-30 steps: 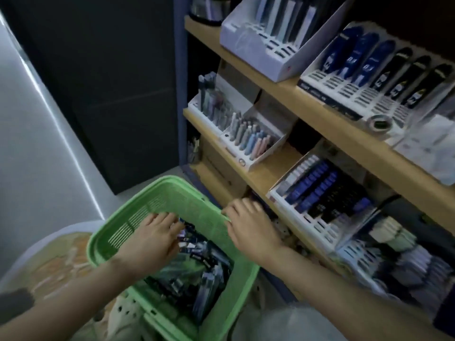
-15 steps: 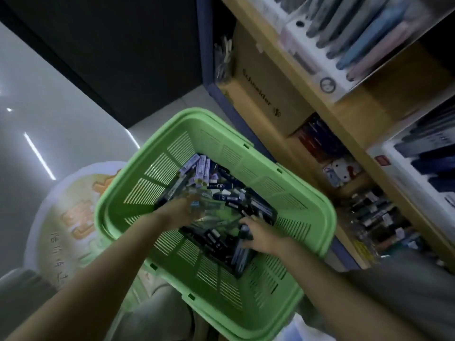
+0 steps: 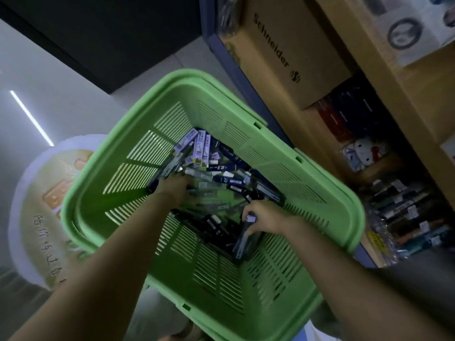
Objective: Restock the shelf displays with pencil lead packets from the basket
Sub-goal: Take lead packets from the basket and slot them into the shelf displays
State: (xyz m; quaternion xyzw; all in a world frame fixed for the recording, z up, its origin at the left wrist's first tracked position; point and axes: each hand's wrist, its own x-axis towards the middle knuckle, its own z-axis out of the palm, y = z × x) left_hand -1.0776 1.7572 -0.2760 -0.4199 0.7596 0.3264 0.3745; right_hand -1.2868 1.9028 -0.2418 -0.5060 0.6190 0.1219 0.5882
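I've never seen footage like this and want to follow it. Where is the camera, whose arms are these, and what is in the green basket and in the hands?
No machine here: a person wears one wide camera on the head, looking down at their own bare arms. The green basket holds a loose pile of pencil lead packets. The right hand grips a dark packet. The left hand is among the pile, its fingers hidden. To the right stand wooden shelves with a Schneider box.

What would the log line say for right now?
stage: picking | left hand: in packet pile, grip unclear | right hand: grips dark lead packet | green basket: holds many packets
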